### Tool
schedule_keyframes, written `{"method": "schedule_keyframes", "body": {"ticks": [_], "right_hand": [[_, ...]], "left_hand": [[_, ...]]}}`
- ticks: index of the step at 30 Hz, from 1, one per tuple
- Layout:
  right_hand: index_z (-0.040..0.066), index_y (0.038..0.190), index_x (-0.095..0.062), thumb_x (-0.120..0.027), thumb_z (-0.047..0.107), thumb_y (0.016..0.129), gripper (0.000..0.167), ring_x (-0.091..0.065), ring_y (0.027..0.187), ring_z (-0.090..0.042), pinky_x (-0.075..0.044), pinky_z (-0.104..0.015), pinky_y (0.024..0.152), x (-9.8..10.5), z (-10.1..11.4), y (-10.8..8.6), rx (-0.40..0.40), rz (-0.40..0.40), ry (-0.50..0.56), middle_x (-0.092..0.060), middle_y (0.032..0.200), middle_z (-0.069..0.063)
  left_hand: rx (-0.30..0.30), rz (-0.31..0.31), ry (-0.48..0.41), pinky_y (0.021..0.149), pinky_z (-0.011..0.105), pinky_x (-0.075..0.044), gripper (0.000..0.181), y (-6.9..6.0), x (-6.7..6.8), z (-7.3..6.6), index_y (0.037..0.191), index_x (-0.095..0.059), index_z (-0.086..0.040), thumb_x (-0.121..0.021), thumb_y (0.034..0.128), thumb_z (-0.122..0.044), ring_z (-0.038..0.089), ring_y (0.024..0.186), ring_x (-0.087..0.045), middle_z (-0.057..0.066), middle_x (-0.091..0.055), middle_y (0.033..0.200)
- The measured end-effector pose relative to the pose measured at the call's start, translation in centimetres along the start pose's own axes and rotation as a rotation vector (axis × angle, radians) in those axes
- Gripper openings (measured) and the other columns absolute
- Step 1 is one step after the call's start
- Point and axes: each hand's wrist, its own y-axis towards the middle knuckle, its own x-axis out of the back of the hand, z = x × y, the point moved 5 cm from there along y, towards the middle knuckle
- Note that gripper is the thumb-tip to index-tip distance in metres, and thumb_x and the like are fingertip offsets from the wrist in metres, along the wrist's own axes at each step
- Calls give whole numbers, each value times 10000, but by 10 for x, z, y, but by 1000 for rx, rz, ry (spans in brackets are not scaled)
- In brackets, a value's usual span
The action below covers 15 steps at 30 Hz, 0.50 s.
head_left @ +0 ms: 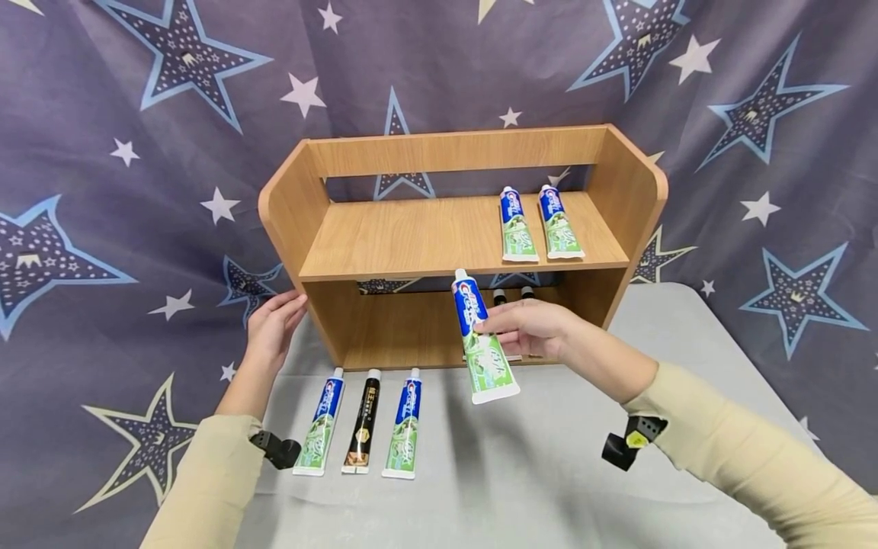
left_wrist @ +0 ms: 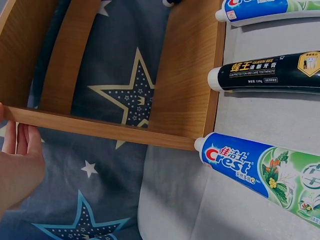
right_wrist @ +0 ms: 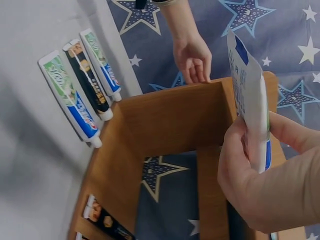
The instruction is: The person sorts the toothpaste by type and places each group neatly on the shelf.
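Note:
My right hand (head_left: 535,329) pinches a blue, green and white Crest toothpaste tube (head_left: 488,366), cap upward, in front of the wooden shelf unit (head_left: 398,236). In the right wrist view the tube's pale back (right_wrist: 255,100) shows between thumb and fingers. My left hand (head_left: 273,324) touches the unit's left side panel with its fingertips. Two more Crest tubes, one left (head_left: 517,229) and one right (head_left: 559,225), lie on the upper shelf. Black toothpaste tubes (right_wrist: 107,220) lie on the lower shelf, partly hidden behind my right hand in the head view.
On the grey table (head_left: 576,457), before the unit, lie a Crest tube (head_left: 321,427), a black Queen Bee toothpaste tube (head_left: 362,423) and another Crest tube (head_left: 403,427), caps towards the unit. A star-patterned curtain (head_left: 439,69) hangs behind.

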Motion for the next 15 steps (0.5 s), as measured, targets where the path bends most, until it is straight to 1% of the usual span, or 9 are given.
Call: {"method": "schedule_keyframes", "body": {"ticks": [5, 7, 11, 13, 15], "right_hand": [[-2, 1230, -520, -603, 96, 931, 326, -692, 727, -95, -618, -207, 694, 0, 16, -6, 14, -23, 1, -723, 812, 17], [1, 1223, -525, -605, 90, 929, 318, -695, 724, -100, -620, -212, 685, 0, 23, -7, 19, -34, 8, -724, 806, 13], [-18, 1297, -492, -605, 78, 926, 400, -694, 724, -97, -620, -209, 691, 0, 35, -7, 28, -64, 19, -717, 789, 16], [-10, 1353, -445, -607, 72, 921, 469, -685, 741, -92, -617, -202, 705, 0, 42, -6, 31, -84, 33, -701, 821, 18], [3, 1401, -388, -616, 71, 915, 542, -665, 778, -94, -610, -189, 715, 1, 49, -5, 34, -111, 44, -665, 901, 4]], "left_hand": [[-3, -8, -6, 800, 135, -588, 153, 0, 1, -1, 835, -684, -125, -743, 801, 12, 40, 813, -707, -39, -720, 837], [-5, -6, -16, 799, 139, -590, 151, 0, 1, -1, 831, -686, -120, -740, 802, 18, 47, 816, -710, -31, -723, 834], [-4, -3, -31, 797, 148, -594, 147, -1, 0, -1, 826, -689, -109, -739, 799, 26, 53, 812, -710, -5, -730, 828], [-1, -7, -21, 796, 143, -592, 143, -1, 0, 0, 829, -686, -115, -746, 798, 11, 45, 799, -707, -13, -727, 820], [3, -8, -7, 797, 138, -590, 148, -1, -1, 0, 834, -683, -124, -754, 795, 0, 37, 796, -706, -29, -724, 818]]}}
